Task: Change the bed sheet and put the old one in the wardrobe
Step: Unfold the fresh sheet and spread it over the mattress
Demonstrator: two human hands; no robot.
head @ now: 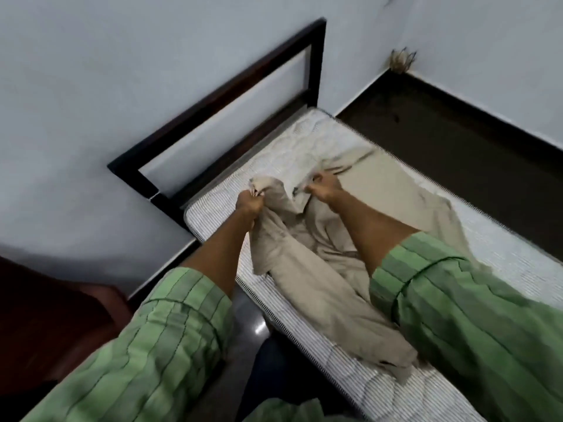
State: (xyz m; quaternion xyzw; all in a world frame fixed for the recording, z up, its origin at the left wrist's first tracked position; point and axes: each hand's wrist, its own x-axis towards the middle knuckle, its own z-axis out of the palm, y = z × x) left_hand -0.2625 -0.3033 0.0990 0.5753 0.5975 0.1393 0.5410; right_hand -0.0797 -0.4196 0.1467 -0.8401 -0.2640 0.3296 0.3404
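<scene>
A beige bed sheet (323, 269) lies crumpled across the bare white quilted mattress (292, 138) of a narrow bed. My left hand (248, 204) is closed on a bunched edge of the sheet near the mattress's left side. My right hand (324, 187) grips another fold of the same sheet a little to the right, toward the headboard end. Between the two hands the cloth is lifted off the mattress. Both forearms come out of green striped sleeves.
A dark wooden headboard (213, 95) stands against the pale wall. Dark floor (457, 132) runs along the bed's far side, with a broom (402, 60) in the room's corner. A reddish-brown piece of furniture (45, 315) sits at the lower left.
</scene>
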